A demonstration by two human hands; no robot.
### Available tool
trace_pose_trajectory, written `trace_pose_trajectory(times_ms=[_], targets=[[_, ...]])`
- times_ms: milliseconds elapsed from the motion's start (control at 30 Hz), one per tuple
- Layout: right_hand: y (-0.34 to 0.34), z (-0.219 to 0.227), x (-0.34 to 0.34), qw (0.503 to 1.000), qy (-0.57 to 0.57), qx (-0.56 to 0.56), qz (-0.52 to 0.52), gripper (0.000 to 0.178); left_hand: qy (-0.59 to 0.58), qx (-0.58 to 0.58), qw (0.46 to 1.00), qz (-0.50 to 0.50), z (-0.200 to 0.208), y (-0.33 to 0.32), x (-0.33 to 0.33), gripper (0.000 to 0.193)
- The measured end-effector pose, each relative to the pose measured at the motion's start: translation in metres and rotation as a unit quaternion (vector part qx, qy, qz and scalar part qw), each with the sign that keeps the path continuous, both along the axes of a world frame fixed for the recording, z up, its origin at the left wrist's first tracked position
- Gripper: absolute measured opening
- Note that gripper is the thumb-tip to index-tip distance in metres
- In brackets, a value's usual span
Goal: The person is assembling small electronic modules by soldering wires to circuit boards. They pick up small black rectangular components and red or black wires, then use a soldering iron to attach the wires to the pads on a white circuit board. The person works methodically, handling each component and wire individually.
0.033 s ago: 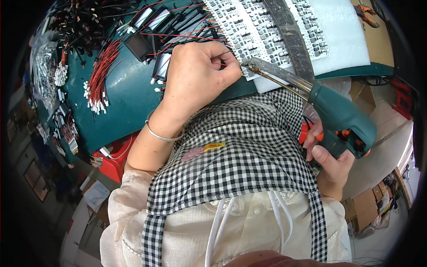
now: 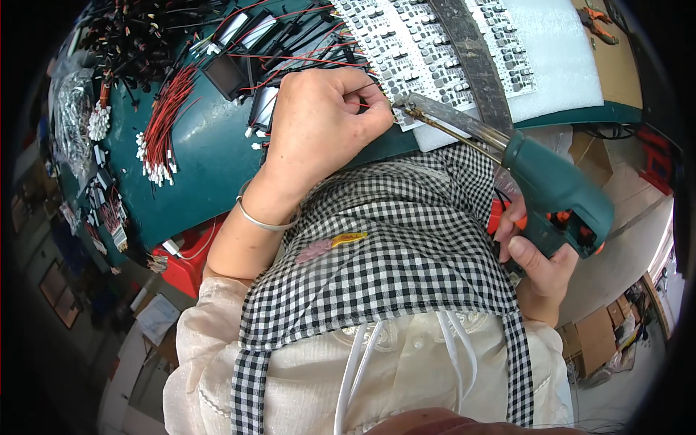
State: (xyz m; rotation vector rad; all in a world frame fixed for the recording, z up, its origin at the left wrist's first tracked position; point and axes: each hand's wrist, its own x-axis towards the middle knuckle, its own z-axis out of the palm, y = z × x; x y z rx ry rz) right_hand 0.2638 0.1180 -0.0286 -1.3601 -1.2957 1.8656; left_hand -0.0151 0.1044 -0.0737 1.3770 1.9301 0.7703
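My left hand [image 2: 315,123] is closed in a pinch on a thin dark wire [image 2: 360,90] at the near left edge of a white circuit board panel [image 2: 402,54]. My right hand [image 2: 542,268] grips a green soldering gun [image 2: 558,181]. Its metal tip [image 2: 407,106] points left and lies close to my left fingertips, by the corner of the panel. The exact contact of wire, tip and board is too small to tell. Rows of small dark components cover the panel, and a dark worn strip [image 2: 475,58] lies across it.
White foam [image 2: 565,58] lies under the panel on the green tabletop [image 2: 196,141]. Red wires with white connectors [image 2: 163,123] and black-cased parts [image 2: 228,76] lie on the left, beside a clear plastic bag [image 2: 72,116]. Orange-handled pliers [image 2: 598,25] rest at the far right. A red stool [image 2: 190,264] stands below.
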Motion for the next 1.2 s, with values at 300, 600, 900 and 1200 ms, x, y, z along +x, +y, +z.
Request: trace_pose_trajectory(times_ms=[300,600,900,1200], targets=[[0.014,0.0,0.017,0.99,0.1,0.036,-0.091,0.073,0.018,-0.002,1.0,0.001,0.002,0.001,0.001,0.006],[0.012,0.002,0.016,0.993,0.083,0.025,-0.079,0.075,0.047,0.029,0.998,-0.039,0.003,0.0,-0.001,0.007],[0.01,0.004,0.021,0.991,0.083,0.041,-0.096,0.075,-0.035,0.138,0.978,-0.154,0.015,-0.018,-0.014,0.025],[0.004,0.008,0.017,0.994,0.069,0.042,-0.068,0.072,0.041,0.083,0.994,-0.052,0.003,-0.02,0.008,0.005]])
